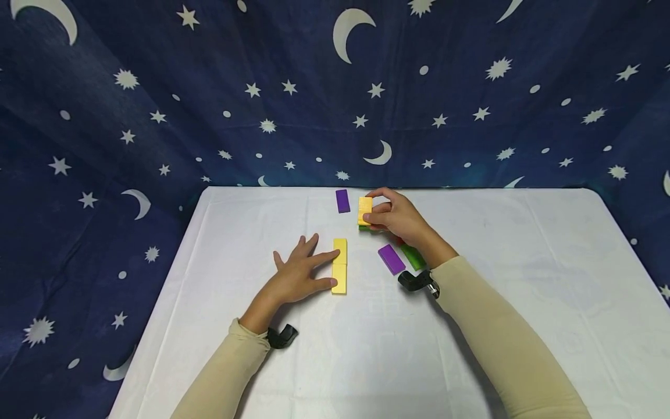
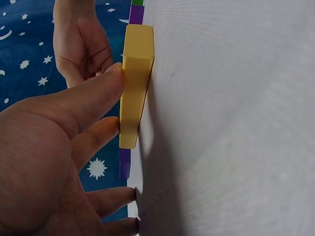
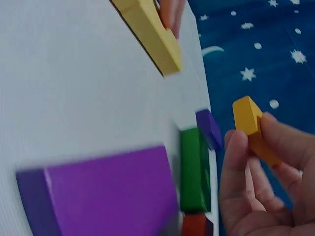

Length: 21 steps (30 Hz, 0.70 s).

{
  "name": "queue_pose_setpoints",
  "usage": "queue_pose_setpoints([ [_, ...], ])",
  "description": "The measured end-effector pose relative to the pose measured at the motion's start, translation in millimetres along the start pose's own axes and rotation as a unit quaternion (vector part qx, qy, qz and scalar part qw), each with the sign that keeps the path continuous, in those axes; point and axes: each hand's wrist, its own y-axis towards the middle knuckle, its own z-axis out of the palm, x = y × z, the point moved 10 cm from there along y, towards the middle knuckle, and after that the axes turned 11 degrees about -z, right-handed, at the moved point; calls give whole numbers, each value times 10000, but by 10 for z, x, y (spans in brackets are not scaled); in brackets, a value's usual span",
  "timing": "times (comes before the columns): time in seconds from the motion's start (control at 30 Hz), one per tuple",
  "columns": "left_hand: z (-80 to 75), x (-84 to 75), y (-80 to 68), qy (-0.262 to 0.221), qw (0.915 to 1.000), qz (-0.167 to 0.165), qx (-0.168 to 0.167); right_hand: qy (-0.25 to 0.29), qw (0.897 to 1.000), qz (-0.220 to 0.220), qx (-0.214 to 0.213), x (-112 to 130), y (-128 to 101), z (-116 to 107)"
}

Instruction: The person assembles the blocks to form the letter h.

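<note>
1. My right grip (image 1: 400,218) pinches a yellow block (image 1: 364,206) between thumb and fingers, raised off the tabletop (image 1: 523,250).
2. My left grip (image 1: 297,276) is spread wide, thumb and forefinger touching two yellow bricks (image 1: 340,269) laid end to end there.
3. I judge all three light, stiff and sturdy, perhaps slick; best held by opposite long sides, near the middle.

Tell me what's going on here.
A person is handling blocks at a white cloth-covered table. Their left hand touches two yellow rectangular blocks lying end to end. Their right hand grips another yellow rectangular block, held up off the table. One purple rectangular block lies near the far edge; a second purple rectangular block lies beside a green rectangular block near the right wrist.
</note>
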Motion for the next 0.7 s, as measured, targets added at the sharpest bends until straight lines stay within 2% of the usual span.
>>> queue_pose_setpoints([
  [0.13,4,-8,-2,26,10000,-12,12,442,9988,-156,-171,-11,-4,115],
  [0.2,2,-8,-4,26,10000,-30,6,458,9984,-218,-243,-13,-3,164],
  [0.53,-5,-5,-5,62,10000,-1,-42,-432,9980,-324,-321,26,35,358],
  [0.7,-4,5,-2,90,9999,-15,-56,-699,9963,-374,-343,20,62,445],
])
